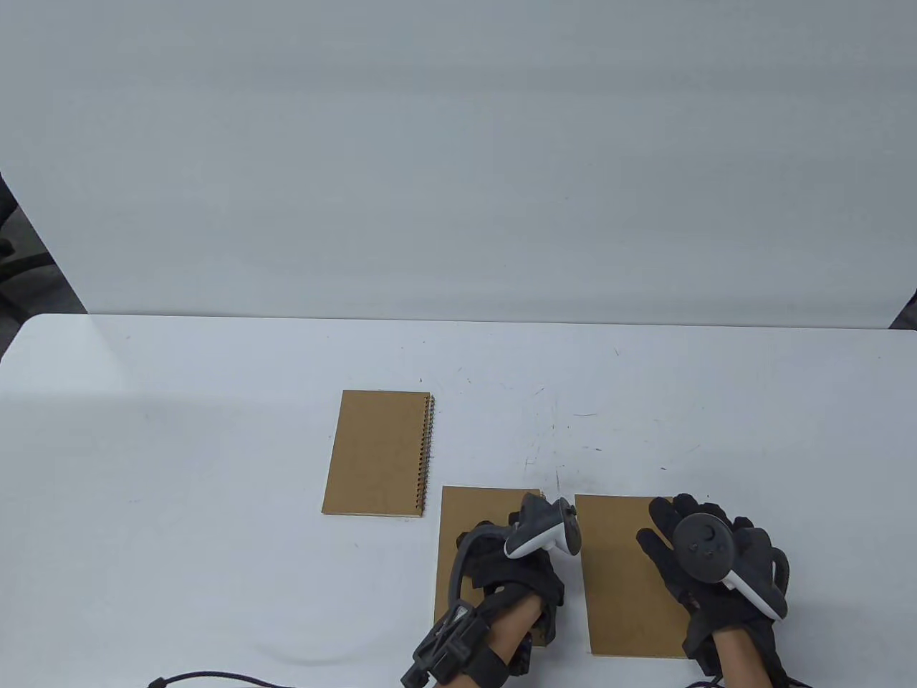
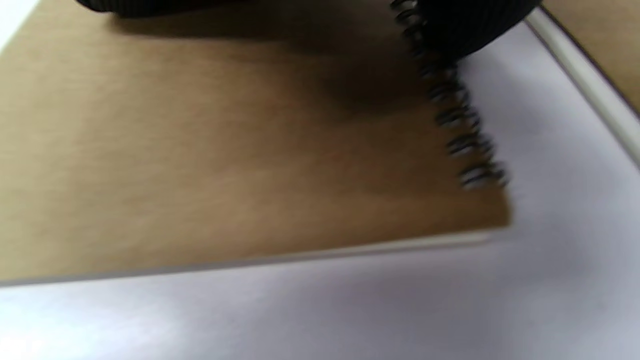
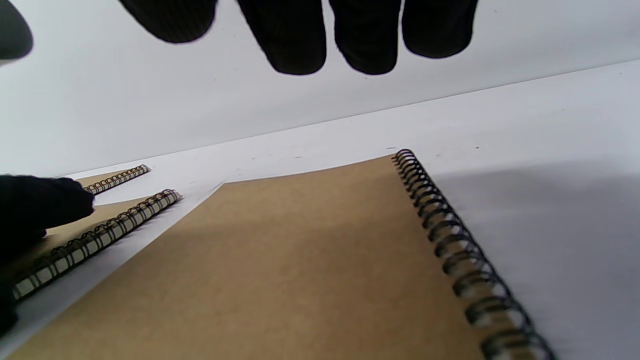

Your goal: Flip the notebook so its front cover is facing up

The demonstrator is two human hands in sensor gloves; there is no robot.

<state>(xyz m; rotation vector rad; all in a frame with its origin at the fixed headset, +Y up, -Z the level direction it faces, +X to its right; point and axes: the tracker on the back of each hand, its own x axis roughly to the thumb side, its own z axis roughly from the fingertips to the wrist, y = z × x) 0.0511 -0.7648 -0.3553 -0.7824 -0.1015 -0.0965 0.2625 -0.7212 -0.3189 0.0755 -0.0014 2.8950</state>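
Observation:
Three brown spiral notebooks lie flat on the white table. My left hand point(image 1: 512, 566) rests on the middle notebook point(image 1: 466, 516). In the blurred left wrist view a gloved finger point(image 2: 465, 25) sits at the spiral edge of this notebook point(image 2: 225, 160); I cannot tell whether it grips it. My right hand point(image 1: 673, 537) hovers with spread fingers over the right notebook point(image 1: 612, 573). In the right wrist view its fingers point(image 3: 300, 35) hang clear above that notebook point(image 3: 300, 260), whose black spiral runs along the right side.
The third notebook point(image 1: 376, 453) lies apart at the left, spiral on its right side. The table's front edge is close behind my hands. A white wall stands at the table's far edge. A dark cable point(image 1: 215, 677) trails at the bottom left.

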